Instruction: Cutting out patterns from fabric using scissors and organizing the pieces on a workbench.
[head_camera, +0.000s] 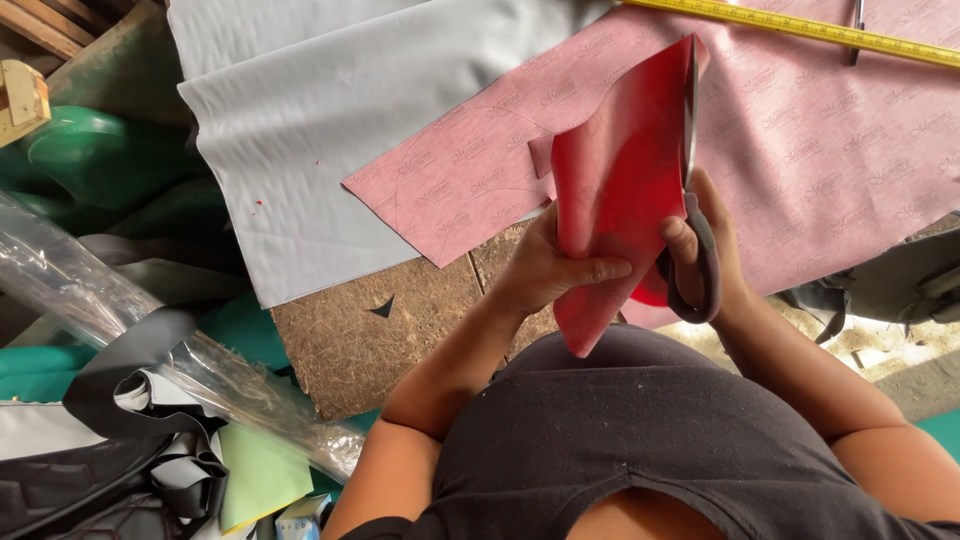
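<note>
The left hand (548, 265) grips a red sheet (615, 180) of flexible material, thumb laid across the near face and the fingers hidden behind it. The grip is closed firmly on the sheet's lower left edge. The sheet stands nearly upright between the two hands, curling slightly, its lower corner hanging down toward the person's black shirt (640, 440).

The right hand (712, 250) holds a pair of scissors (692, 170) with grey loop handles; the fingers pass through the loops and are closed around them. The blades point up and away from the body and run along the right edge of the red sheet, touching it. How far the blades stand apart cannot be told, since they are seen edge-on. The red sheet thus lies directly left of the scissor hand and right of the holding hand, pinched by one and met at its edge by the other.

Beneath the hands, a chipboard table (360, 340) carries a large pink patterned sheet (800, 140) and, overlapped by it to the left, a grey sheet (300, 130). A yellow measuring rule (800, 27) lies across the far end of the pink sheet. A small dark triangular offcut (382, 308) rests on the bare board, well apart from the hands.

To the left of the table lie green moulded forms (100, 150), a roll of clear plastic film (130, 310) and black strapping (130, 390).
</note>
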